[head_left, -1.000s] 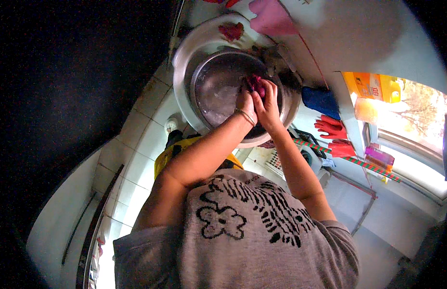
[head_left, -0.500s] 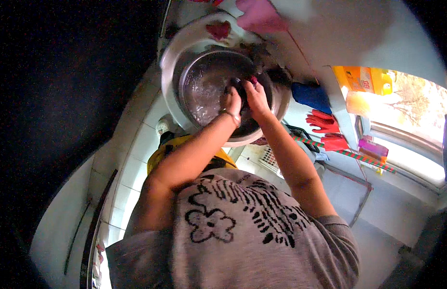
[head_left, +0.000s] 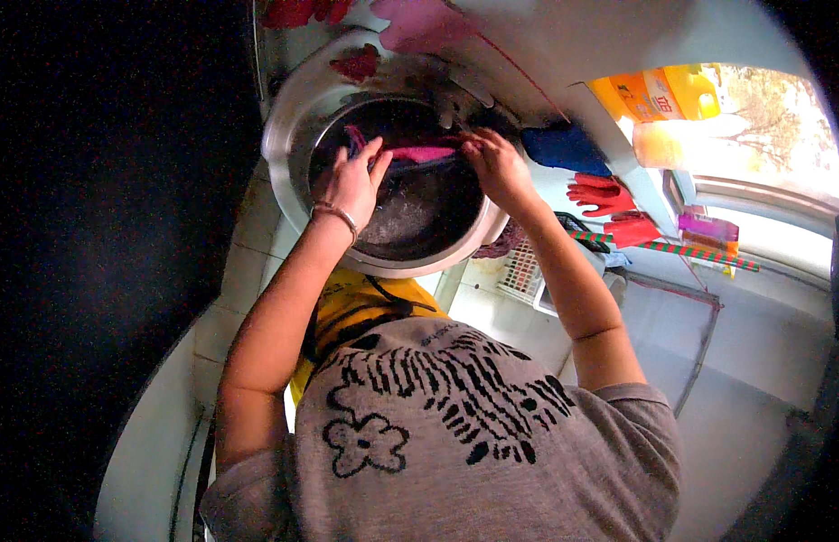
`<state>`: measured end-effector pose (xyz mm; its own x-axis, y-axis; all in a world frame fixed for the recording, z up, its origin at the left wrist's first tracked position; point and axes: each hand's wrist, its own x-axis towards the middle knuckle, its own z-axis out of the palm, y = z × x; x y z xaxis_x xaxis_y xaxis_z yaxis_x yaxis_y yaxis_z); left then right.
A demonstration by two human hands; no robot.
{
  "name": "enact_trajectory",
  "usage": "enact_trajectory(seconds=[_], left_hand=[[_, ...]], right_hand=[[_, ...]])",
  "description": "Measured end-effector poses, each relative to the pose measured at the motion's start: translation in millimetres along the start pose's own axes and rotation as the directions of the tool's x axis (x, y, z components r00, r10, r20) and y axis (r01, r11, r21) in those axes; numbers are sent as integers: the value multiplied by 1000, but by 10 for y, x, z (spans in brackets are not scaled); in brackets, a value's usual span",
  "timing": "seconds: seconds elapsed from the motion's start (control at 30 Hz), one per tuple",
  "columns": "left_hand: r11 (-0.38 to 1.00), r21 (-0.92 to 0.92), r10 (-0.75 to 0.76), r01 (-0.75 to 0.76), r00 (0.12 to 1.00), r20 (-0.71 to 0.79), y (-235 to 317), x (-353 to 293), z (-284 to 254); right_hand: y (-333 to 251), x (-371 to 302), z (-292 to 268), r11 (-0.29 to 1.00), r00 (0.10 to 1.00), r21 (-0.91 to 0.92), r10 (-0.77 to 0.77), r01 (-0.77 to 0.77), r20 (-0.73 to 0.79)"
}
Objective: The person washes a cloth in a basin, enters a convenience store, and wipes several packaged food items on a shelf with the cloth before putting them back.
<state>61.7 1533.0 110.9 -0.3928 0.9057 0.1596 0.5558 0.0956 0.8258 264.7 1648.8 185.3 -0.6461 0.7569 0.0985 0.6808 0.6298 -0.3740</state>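
Observation:
A wet dark cloth with a bright pink part (head_left: 424, 154) is stretched between my two hands over a metal basin (head_left: 315, 185). My left hand (head_left: 349, 188), with a bracelet on its wrist, holds the cloth's left end between thumb and fingers. At the other end my right hand (head_left: 501, 172) pinches it near the basin's right rim. Dark water with some froth fills the basin below. The basin sits inside a white sink (head_left: 288, 176).
Red gloves (head_left: 600, 194) and a blue cloth (head_left: 564, 151) hang on the right. A yellow bottle (head_left: 659, 95) and a purple-orange pack (head_left: 707, 232) stand by the window. A striped pole (head_left: 690, 251) crosses below them. A white crate (head_left: 525, 271) is beneath my right forearm.
My hands were close together on the bunched dark cloth at the basin's right side. They have moved apart, spreading the cloth so that its pink part shows.

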Motion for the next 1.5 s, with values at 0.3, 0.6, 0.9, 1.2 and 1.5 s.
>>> enact_trajectory(seconds=[0.3,0.6,0.9,1.2,1.5], left_hand=[[996,-85,-23,31,996,89,-409,184,232],[678,664,-563,-317,357,745,-362,-48,600],[979,205,-144,9,745,651,-622,-48,317],[864,-492,265,-109,929,259,586,547,-748],[871,-421,360,-255,913,192,400,661,-279]], right_hand=[[135,177,628,979,973,193,21,-67,232],[-61,-32,1527,944,687,-256,45,209,725],[167,26,1141,997,608,-56,72,-45,791],[-232,367,-626,699,961,708,-113,-104,253],[-319,643,-142,941,900,288,-274,178,339]])
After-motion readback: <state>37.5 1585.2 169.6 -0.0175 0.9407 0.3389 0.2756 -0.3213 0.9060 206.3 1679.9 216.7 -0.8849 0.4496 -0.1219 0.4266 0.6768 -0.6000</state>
